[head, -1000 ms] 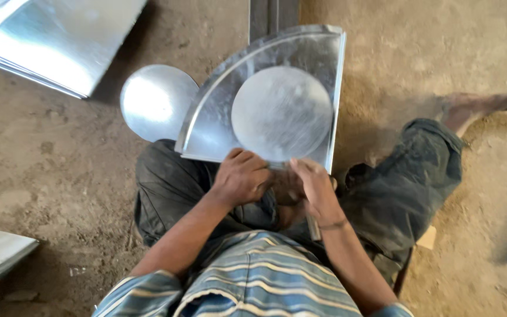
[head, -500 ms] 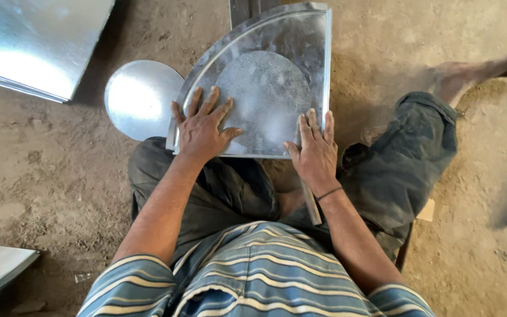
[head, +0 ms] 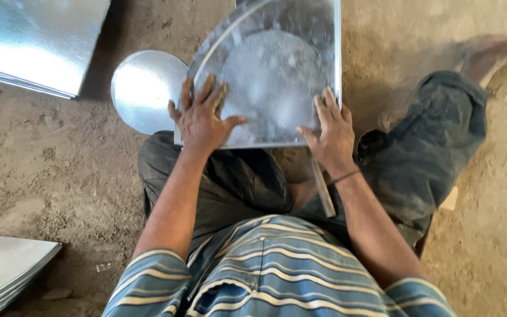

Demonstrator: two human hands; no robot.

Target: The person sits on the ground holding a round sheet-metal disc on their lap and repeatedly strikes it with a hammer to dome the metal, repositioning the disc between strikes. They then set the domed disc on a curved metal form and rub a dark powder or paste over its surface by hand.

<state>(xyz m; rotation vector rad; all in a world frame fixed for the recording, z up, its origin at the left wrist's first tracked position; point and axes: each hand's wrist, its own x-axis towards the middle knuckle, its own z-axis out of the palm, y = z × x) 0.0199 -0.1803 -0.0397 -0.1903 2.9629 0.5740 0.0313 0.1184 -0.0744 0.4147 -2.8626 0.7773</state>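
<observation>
A quarter-round sheet of shiny metal (head: 277, 35) lies flat in front of me, with a round disc shape (head: 274, 82) showing in its middle. My left hand (head: 202, 117) presses flat on its near left corner, fingers spread. My right hand (head: 331, 130) rests flat on its near right edge, fingers together; a dark band circles that wrist. Neither hand grips anything. A thin metal bar (head: 323, 186) pokes out beneath the sheet between my legs.
A separate round metal disc (head: 142, 88) lies on the dirt floor left of the sheet. Stacked metal sheets (head: 36, 41) sit at the top left, more (head: 4, 273) at the bottom left. My crossed legs in dark trousers (head: 423, 147) fill the middle and right.
One second ago both hands were together at the sheet's near corner. They have spread apart and now lie flat on the sheet, which has turned and shifted closer to me.
</observation>
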